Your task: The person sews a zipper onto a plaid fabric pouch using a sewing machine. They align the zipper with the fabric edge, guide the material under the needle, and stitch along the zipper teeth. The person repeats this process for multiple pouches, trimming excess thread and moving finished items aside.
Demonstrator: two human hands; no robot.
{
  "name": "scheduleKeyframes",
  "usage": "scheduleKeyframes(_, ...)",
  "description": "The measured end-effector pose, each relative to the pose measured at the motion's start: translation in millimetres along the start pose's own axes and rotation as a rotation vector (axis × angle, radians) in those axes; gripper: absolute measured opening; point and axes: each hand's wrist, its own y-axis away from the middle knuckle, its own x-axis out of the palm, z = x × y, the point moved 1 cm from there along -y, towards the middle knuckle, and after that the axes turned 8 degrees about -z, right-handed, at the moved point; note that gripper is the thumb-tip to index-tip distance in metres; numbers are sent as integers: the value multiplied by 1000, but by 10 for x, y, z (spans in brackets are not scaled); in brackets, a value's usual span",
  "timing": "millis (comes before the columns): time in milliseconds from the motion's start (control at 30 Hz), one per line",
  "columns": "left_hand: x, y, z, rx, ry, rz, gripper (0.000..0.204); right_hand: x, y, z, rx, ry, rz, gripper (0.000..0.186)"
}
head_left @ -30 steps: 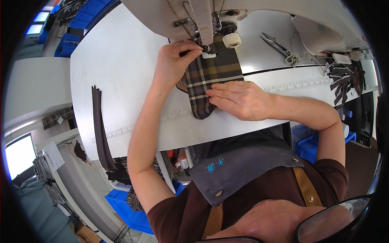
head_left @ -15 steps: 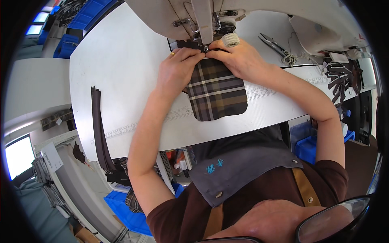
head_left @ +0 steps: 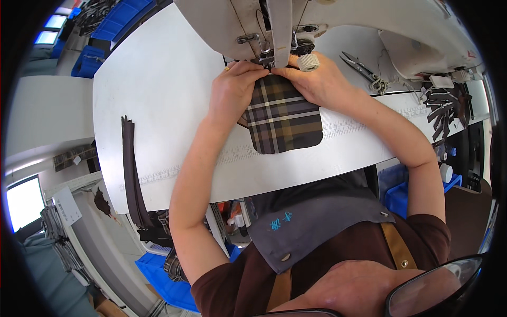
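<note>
A dark plaid piece of fabric (head_left: 285, 119) with rounded corners lies on the white table, its far edge under the needle area of a sewing machine (head_left: 280, 31). My left hand (head_left: 232, 92) pinches the fabric's far left edge, fingers closed near the presser foot. From the right, my right hand (head_left: 322, 82) grips the far right edge, thumb and fingers pressed together beside the foot. Part of the right hand is behind the machine's pale knob (head_left: 308, 62). The fingertips of both hands nearly meet at the foot, where the machine partly hides them.
Scissors (head_left: 362, 68) lie right of the machine. Dark fabric strips (head_left: 131, 169) hang over the table's left front edge; more dark strips (head_left: 446, 108) sit at the far right. A printed ruler (head_left: 227, 153) crosses the white table (head_left: 153, 95). Below stand blue bins (head_left: 163, 280).
The view has shifted slightly, moving the machine right in the picture. Both hands keep their hold on the plaid fabric, which sits slightly farther in under the machine.
</note>
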Motion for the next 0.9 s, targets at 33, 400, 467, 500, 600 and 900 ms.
scheduleKeyframes(33,3,2,4,4,-5,-1,22,5,3,-3,-1,2,-3,29)
scheduleKeyframes(400,3,-1,-31,17,-45,-34,21,17,13,-11,-6,-6,-17,28)
scheduleKeyframes(467,-4,-4,-30,26,-56,-30,21,21,16,-12,-10,3,-17,29)
scheduleKeyframes(500,-5,-1,-29,30,-61,-28,21,21,13,-6,-10,10,-17,29)
scheduleKeyframes(600,12,13,-27,45,-53,-69,22,33,12,-5,-2,23,-8,31)
scheduleKeyframes(900,29,-13,-41,28,-127,-19,22,-18,68,-97,9,-46,36,35)
